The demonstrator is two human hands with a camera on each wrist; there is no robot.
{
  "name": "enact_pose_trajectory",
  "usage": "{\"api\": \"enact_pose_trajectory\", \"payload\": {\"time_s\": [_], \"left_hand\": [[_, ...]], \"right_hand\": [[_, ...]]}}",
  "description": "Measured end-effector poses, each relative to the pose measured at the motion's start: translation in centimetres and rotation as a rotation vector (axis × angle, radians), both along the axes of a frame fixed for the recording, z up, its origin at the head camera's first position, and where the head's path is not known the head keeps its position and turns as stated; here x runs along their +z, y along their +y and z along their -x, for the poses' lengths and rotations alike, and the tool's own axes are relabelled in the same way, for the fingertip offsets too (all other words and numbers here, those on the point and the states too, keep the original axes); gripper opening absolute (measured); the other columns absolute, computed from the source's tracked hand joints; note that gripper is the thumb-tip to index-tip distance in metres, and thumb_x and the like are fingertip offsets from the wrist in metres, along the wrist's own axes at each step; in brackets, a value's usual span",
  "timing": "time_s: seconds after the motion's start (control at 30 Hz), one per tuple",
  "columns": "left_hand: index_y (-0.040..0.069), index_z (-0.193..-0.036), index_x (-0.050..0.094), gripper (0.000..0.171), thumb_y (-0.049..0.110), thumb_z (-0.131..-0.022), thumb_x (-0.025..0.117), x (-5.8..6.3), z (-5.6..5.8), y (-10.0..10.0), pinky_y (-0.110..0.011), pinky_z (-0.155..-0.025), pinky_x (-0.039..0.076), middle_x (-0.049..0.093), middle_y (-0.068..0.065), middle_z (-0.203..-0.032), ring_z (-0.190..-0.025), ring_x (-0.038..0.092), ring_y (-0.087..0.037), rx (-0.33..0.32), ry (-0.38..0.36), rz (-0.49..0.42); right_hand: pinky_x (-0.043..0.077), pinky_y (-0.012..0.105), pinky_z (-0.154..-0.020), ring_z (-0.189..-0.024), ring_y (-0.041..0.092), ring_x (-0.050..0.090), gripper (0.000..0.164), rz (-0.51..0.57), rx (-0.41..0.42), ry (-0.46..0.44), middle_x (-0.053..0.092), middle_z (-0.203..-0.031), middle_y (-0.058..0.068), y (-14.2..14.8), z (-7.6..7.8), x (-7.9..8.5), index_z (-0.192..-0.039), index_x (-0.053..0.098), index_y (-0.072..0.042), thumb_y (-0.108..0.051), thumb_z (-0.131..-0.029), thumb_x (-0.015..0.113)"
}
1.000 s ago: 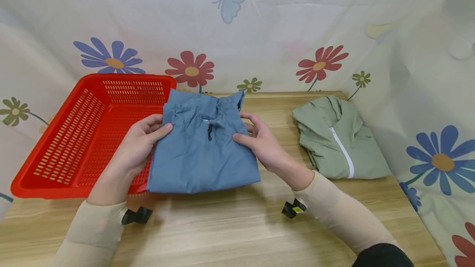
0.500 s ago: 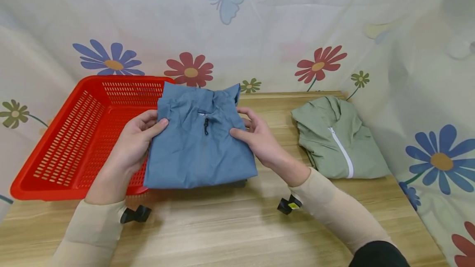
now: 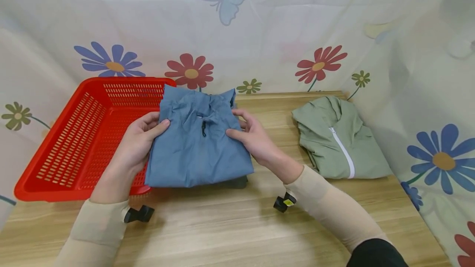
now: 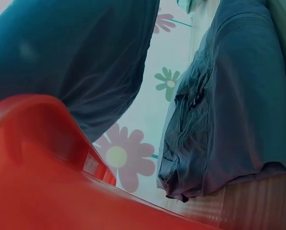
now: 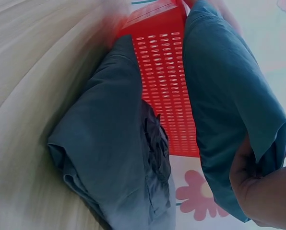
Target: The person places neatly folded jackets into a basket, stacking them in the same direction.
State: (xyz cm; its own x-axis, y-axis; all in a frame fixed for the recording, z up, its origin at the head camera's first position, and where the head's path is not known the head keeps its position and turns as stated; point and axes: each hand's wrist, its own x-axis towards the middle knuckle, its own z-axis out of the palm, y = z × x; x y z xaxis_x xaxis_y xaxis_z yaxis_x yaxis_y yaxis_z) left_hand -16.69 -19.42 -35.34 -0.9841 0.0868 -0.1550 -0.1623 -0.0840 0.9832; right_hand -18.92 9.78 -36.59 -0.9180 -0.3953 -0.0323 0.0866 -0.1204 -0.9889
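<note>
A folded blue jacket (image 3: 196,151) with a black zip pull hangs between my two hands over the table. My left hand (image 3: 135,141) pinches its left edge, thumb on top and fingers behind. On the opposite edge my right hand (image 3: 256,137) grips it the same way; in the right wrist view, the fingers of the right hand (image 5: 268,194) curl at the jacket's (image 5: 229,91) end. Beneath it a folded dark grey garment (image 5: 104,129) lies on the table, mostly hidden in the head view. The left wrist view shows a gap between that garment (image 4: 248,96) and the raised jacket (image 4: 76,57).
A red plastic basket (image 3: 27,186) with slotted walls stands at the left, its right side partly behind the jacket and left hand. A folded sage-green jacket (image 3: 326,153) with a white zip lies at the right of the wooden table (image 3: 208,234). A flowered cloth (image 3: 274,24) hangs behind.
Both hands have shifted the blue jacket slightly left and away from me. More of the dark grey garment's edge shows below it. The grip of each hand is the same.
</note>
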Motion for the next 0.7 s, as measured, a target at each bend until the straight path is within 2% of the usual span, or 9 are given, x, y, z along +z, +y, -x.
{"api": "enact_pose_trajectory", "payload": {"time_s": [0.4, 0.7], "left_hand": [[0.005, -0.144, 0.048, 0.055, 0.029, -0.100, 0.070, -0.5, 0.2, 0.0, -0.026, -0.086, 0.057, 0.064, -0.006, -0.123, -0.103, 0.067, -0.017, -0.011, 0.001, 0.000], [0.006, -0.142, 0.049, 0.053, 0.029, -0.099, 0.070, -0.6, 0.2, -0.1, -0.026, -0.086, 0.057, 0.063, -0.007, -0.121, -0.102, 0.066, -0.018, -0.016, -0.025, 0.010]], "right_hand": [[0.056, 0.037, -0.088, -0.110, 0.028, 0.065, 0.051, -0.028, -0.001, -0.036, 0.059, -0.132, 0.023, 0.1, 0.2, -0.9, -0.147, 0.044, -0.005, 0.003, -0.100, 0.060], [0.055, 0.038, -0.089, -0.113, 0.029, 0.064, 0.051, -0.056, 0.003, -0.041, 0.059, -0.133, 0.022, 0.0, 0.1, -1.3, -0.148, 0.043, -0.005, 0.002, -0.100, 0.060]]}}
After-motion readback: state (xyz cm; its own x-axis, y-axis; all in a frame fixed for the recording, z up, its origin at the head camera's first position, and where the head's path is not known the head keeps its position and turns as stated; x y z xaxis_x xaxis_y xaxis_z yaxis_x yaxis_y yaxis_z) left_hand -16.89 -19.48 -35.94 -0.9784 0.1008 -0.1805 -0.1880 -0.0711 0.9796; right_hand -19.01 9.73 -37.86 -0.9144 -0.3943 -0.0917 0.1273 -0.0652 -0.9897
